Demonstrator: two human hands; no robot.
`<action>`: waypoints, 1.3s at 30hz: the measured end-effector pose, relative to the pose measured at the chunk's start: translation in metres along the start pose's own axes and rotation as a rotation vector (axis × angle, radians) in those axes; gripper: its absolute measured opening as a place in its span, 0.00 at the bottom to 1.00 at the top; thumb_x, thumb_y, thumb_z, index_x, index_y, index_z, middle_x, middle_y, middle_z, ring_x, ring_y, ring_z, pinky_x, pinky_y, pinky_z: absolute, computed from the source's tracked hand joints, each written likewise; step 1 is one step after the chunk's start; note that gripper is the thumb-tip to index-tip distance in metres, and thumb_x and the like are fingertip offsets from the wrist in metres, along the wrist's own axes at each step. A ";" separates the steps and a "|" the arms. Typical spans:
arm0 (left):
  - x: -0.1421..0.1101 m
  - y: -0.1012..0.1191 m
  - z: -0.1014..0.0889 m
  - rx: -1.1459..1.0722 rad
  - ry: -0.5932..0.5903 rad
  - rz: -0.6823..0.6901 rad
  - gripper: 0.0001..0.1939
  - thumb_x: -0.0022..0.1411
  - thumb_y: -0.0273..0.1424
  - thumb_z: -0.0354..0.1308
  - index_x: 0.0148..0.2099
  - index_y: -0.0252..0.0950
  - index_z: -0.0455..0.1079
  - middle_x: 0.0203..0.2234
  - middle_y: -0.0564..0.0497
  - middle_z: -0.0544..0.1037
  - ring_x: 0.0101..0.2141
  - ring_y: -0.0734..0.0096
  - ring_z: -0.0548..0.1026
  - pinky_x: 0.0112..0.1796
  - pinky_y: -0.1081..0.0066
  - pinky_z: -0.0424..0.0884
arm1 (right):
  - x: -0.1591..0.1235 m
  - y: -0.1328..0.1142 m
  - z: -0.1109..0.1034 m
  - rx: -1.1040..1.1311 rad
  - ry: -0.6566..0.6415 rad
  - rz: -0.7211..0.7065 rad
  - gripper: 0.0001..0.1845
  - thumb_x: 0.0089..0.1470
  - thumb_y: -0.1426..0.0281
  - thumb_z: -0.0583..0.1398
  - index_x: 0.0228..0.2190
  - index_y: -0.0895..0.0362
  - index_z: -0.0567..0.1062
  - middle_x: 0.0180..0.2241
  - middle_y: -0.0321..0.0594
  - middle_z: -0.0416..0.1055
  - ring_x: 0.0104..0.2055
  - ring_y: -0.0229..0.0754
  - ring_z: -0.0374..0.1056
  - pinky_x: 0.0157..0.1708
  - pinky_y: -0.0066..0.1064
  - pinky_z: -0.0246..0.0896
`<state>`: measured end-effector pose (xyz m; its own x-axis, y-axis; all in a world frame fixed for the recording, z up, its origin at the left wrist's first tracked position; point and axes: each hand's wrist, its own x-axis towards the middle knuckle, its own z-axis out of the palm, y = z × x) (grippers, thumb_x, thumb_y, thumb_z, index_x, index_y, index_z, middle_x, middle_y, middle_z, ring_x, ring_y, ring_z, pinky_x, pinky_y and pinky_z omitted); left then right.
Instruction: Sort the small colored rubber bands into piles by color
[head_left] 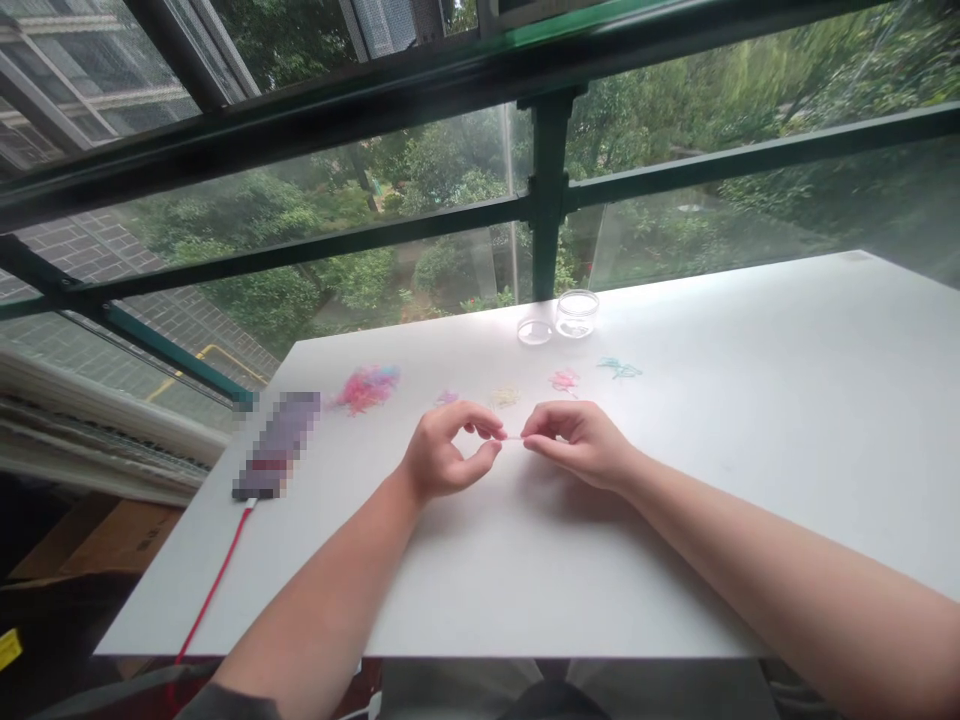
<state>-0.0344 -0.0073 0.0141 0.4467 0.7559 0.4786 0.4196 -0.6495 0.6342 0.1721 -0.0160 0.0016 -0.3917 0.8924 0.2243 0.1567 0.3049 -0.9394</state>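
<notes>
A thin pale pink elastic band [513, 437] is stretched between my two hands above the white table. The fingertips and thumb of my left hand [454, 450] pinch one end of it. My right hand [576, 440] pinches the other end between thumb and forefinger. Just beyond the hands lie small piles of similar bands: a purple pile [448, 398], a pale yellow pile [504, 397], a pink pile [564, 380] and a teal pile [619, 367]. A larger mixed heap of coloured bands [367, 388] sits farther left.
At the back of the white table [570, 590] stand a clear round jar [577, 315] and its clear lid [535, 331]. A pixelated phone [277, 445] lies on the left, with a red cable [217, 580] running over the front edge. Green-framed windows border the far side.
</notes>
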 end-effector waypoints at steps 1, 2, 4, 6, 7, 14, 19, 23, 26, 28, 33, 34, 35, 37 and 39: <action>0.000 -0.001 0.000 -0.007 0.000 0.000 0.05 0.52 0.29 0.56 0.34 0.37 0.69 0.27 0.50 0.79 0.27 0.72 0.74 0.33 0.69 0.71 | 0.000 0.000 0.000 0.009 0.005 0.002 0.09 0.49 0.65 0.60 0.26 0.59 0.73 0.21 0.38 0.67 0.23 0.35 0.59 0.24 0.27 0.57; 0.000 -0.001 0.000 -0.012 0.000 0.003 0.05 0.52 0.28 0.56 0.34 0.37 0.69 0.27 0.51 0.78 0.27 0.72 0.74 0.33 0.69 0.71 | 0.000 0.001 0.000 0.015 0.008 0.004 0.09 0.49 0.65 0.60 0.26 0.59 0.73 0.21 0.37 0.67 0.23 0.35 0.59 0.24 0.27 0.57; 0.001 -0.002 0.000 -0.018 0.001 0.017 0.06 0.51 0.27 0.56 0.34 0.37 0.69 0.26 0.51 0.78 0.27 0.72 0.73 0.33 0.70 0.70 | 0.001 0.001 0.000 0.022 0.007 0.009 0.09 0.49 0.65 0.60 0.26 0.59 0.73 0.21 0.37 0.67 0.23 0.35 0.59 0.24 0.27 0.57; 0.001 -0.003 0.001 -0.020 0.005 0.025 0.06 0.51 0.27 0.57 0.34 0.36 0.69 0.26 0.52 0.78 0.27 0.73 0.73 0.32 0.70 0.70 | 0.001 0.001 0.000 0.018 0.001 0.008 0.09 0.49 0.65 0.60 0.26 0.60 0.73 0.22 0.38 0.67 0.24 0.35 0.60 0.24 0.27 0.57; 0.002 -0.004 0.001 -0.016 0.006 0.020 0.05 0.51 0.27 0.57 0.34 0.36 0.70 0.26 0.52 0.78 0.27 0.73 0.73 0.32 0.70 0.70 | 0.001 0.001 0.000 0.013 -0.003 0.005 0.09 0.49 0.66 0.60 0.26 0.60 0.73 0.22 0.38 0.68 0.24 0.35 0.60 0.24 0.27 0.57; 0.003 -0.014 -0.002 0.032 0.072 -0.033 0.03 0.53 0.28 0.57 0.32 0.36 0.70 0.24 0.52 0.76 0.26 0.73 0.72 0.31 0.71 0.69 | 0.007 0.010 -0.013 -0.377 0.039 -0.022 0.05 0.49 0.70 0.58 0.25 0.57 0.74 0.21 0.35 0.66 0.22 0.35 0.60 0.26 0.29 0.57; 0.004 -0.024 -0.009 0.053 0.174 -0.053 0.02 0.53 0.28 0.57 0.31 0.36 0.69 0.22 0.53 0.74 0.24 0.75 0.70 0.29 0.73 0.68 | 0.017 0.022 -0.039 -0.709 0.207 0.128 0.08 0.49 0.70 0.58 0.23 0.56 0.76 0.23 0.38 0.68 0.28 0.39 0.64 0.32 0.31 0.57; 0.004 -0.027 -0.012 0.063 0.198 -0.075 0.03 0.53 0.28 0.56 0.32 0.35 0.70 0.22 0.53 0.74 0.24 0.75 0.70 0.28 0.74 0.67 | 0.019 0.027 -0.048 -0.830 0.291 0.255 0.09 0.49 0.67 0.58 0.26 0.54 0.78 0.25 0.38 0.69 0.29 0.39 0.63 0.30 0.29 0.54; 0.004 -0.027 -0.013 0.065 0.198 -0.072 0.03 0.54 0.27 0.56 0.32 0.34 0.70 0.22 0.53 0.74 0.24 0.76 0.70 0.28 0.74 0.67 | 0.019 0.029 -0.050 -0.849 0.344 0.306 0.09 0.48 0.67 0.58 0.27 0.54 0.79 0.28 0.38 0.71 0.30 0.39 0.64 0.31 0.29 0.54; 0.004 -0.027 -0.012 0.068 0.198 -0.065 0.03 0.54 0.27 0.56 0.33 0.34 0.70 0.22 0.53 0.74 0.24 0.76 0.70 0.28 0.74 0.67 | 0.019 0.030 -0.050 -0.849 0.360 0.322 0.09 0.48 0.66 0.58 0.28 0.54 0.79 0.29 0.38 0.71 0.31 0.39 0.64 0.32 0.29 0.54; 0.003 -0.028 -0.012 0.076 0.193 -0.054 0.03 0.54 0.26 0.56 0.33 0.34 0.69 0.22 0.53 0.73 0.24 0.77 0.69 0.28 0.74 0.66 | 0.020 0.031 -0.053 -0.812 0.382 0.329 0.10 0.46 0.65 0.58 0.30 0.55 0.77 0.26 0.37 0.70 0.29 0.39 0.63 0.30 0.29 0.53; 0.003 -0.029 -0.013 0.077 0.191 -0.055 0.03 0.54 0.26 0.56 0.33 0.34 0.70 0.22 0.53 0.73 0.24 0.77 0.69 0.28 0.74 0.66 | 0.020 0.031 -0.054 -0.794 0.378 0.325 0.10 0.46 0.66 0.58 0.31 0.55 0.77 0.25 0.37 0.69 0.28 0.39 0.63 0.29 0.28 0.53; 0.003 -0.029 -0.013 0.076 0.190 -0.057 0.03 0.54 0.26 0.56 0.33 0.34 0.70 0.22 0.53 0.73 0.24 0.77 0.69 0.28 0.74 0.66 | 0.019 0.032 -0.056 -0.770 0.377 0.322 0.10 0.47 0.67 0.57 0.32 0.55 0.76 0.25 0.36 0.69 0.27 0.38 0.63 0.29 0.28 0.54; 0.003 -0.029 -0.013 0.076 0.190 -0.061 0.03 0.54 0.26 0.56 0.33 0.34 0.70 0.22 0.53 0.73 0.24 0.77 0.69 0.28 0.74 0.66 | 0.019 0.033 -0.062 -0.712 0.392 0.320 0.11 0.49 0.70 0.54 0.33 0.55 0.75 0.25 0.36 0.70 0.27 0.37 0.64 0.28 0.28 0.54; 0.003 -0.029 -0.014 0.077 0.189 -0.061 0.03 0.54 0.26 0.56 0.33 0.34 0.70 0.22 0.53 0.73 0.24 0.77 0.69 0.29 0.74 0.67 | 0.019 0.034 -0.068 -0.662 0.444 0.317 0.13 0.50 0.72 0.51 0.33 0.56 0.74 0.27 0.37 0.71 0.27 0.37 0.64 0.29 0.28 0.56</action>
<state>-0.0561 0.0150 0.0059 0.2655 0.7916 0.5503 0.5036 -0.6006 0.6210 0.2315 0.0335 -0.0090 0.1302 0.9737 0.1870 0.7498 0.0267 -0.6611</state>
